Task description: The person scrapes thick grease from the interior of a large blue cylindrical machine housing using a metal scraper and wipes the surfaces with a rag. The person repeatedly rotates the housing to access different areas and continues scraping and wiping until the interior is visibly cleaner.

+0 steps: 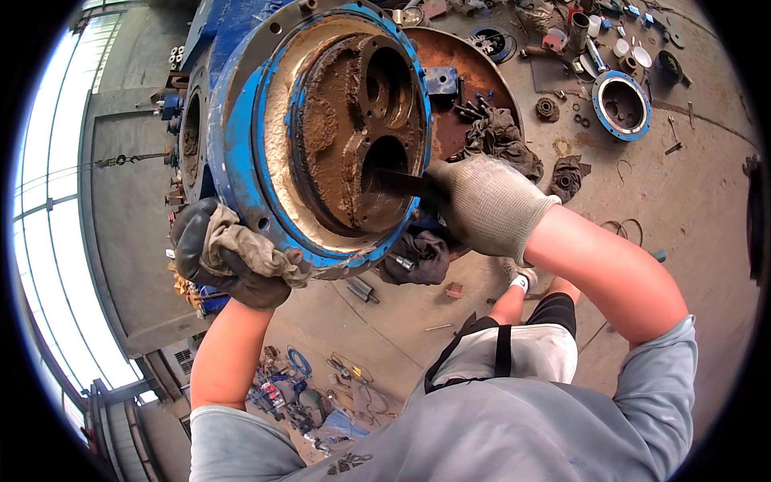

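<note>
In front of me stands a large blue machine housing (245, 132) with a round, brown, grimy end face (328, 132) and two bores in it. My right hand (486, 201), in a pale knitted glove, is closed round a dark bar-like tool (397, 183). The tool's far end reaches into the lower bore (384, 157), and its tip is hidden there. A grey-brown cloth (245, 241) is bunched in my left hand (233, 269), which wears a black-coated glove. That hand lies against the lower left of the housing's flange.
Behind the housing is a large rusty pan (482, 60) with dirty rags (502, 136). A blue-rimmed ring part (621, 106) lies on the floor at the right, near tools and cups. Hoses and assorted gear (309, 402) lie at lower left.
</note>
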Demonstrator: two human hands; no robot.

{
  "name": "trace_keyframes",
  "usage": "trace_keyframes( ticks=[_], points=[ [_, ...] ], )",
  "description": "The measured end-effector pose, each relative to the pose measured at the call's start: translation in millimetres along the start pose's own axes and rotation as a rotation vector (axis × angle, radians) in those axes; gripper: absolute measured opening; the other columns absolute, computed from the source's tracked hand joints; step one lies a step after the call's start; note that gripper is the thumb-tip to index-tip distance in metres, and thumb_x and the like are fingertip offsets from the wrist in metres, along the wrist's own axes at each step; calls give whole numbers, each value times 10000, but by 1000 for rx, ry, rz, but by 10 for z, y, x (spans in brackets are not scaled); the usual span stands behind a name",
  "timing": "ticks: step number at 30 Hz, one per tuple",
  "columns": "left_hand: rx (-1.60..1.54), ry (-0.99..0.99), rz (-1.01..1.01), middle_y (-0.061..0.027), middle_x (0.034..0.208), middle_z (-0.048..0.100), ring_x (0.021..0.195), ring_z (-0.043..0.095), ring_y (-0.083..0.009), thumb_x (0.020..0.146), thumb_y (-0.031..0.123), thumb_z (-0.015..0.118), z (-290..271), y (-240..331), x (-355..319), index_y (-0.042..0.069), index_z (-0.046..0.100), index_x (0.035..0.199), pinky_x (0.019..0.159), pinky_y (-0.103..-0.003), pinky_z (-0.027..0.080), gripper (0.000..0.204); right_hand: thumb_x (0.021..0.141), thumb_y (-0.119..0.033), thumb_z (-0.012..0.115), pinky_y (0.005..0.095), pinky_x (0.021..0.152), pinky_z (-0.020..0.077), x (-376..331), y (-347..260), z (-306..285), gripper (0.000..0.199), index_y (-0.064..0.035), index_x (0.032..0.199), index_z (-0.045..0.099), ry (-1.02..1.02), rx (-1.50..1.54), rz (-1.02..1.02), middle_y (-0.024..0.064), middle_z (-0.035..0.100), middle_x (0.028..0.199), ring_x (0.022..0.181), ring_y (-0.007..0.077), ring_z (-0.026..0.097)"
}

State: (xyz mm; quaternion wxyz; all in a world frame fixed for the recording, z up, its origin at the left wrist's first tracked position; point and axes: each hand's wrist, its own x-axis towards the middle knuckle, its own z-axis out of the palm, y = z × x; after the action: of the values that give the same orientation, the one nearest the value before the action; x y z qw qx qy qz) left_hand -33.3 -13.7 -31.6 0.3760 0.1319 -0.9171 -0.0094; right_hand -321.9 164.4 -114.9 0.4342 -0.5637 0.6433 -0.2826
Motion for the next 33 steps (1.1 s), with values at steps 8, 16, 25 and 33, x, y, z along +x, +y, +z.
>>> trace_keyframes(
  ticks=[8,16,25,33],
  points=[
    [59,-91,-12,-213,1334,538,1212,593,-325,1143,305,574,-34,7,78,49,437,1444,1023,-463,544,418,1082,-234,581,516,898,606,109,130,-177,299,8,1121,752,-356,494,6,264,782,999,981,438,770],
    [122,-187,-56,-213,1332,545,1209,598,-327,1141,303,579,-145,76,78,46,448,1440,1025,-466,542,415,959,-131,709,559,773,598,170,413,103,243,-37,1183,686,4,112,-170,234,753,879,875,453,761],
    [173,-298,-87,-213,1330,554,1206,603,-328,1139,301,584,-181,126,202,42,459,1436,1027,-468,541,412,1063,-215,672,522,748,567,332,593,257,230,15,1080,670,-290,747,-217,260,726,879,863,469,739],
    [148,-263,-99,-212,1329,561,1202,608,-329,1138,298,589,-46,76,168,39,470,1432,1029,-471,539,410,1172,-337,507,464,772,588,355,444,-1,440,60,1060,659,-613,1050,-29,212,706,814,779,361,730]
  ],
)
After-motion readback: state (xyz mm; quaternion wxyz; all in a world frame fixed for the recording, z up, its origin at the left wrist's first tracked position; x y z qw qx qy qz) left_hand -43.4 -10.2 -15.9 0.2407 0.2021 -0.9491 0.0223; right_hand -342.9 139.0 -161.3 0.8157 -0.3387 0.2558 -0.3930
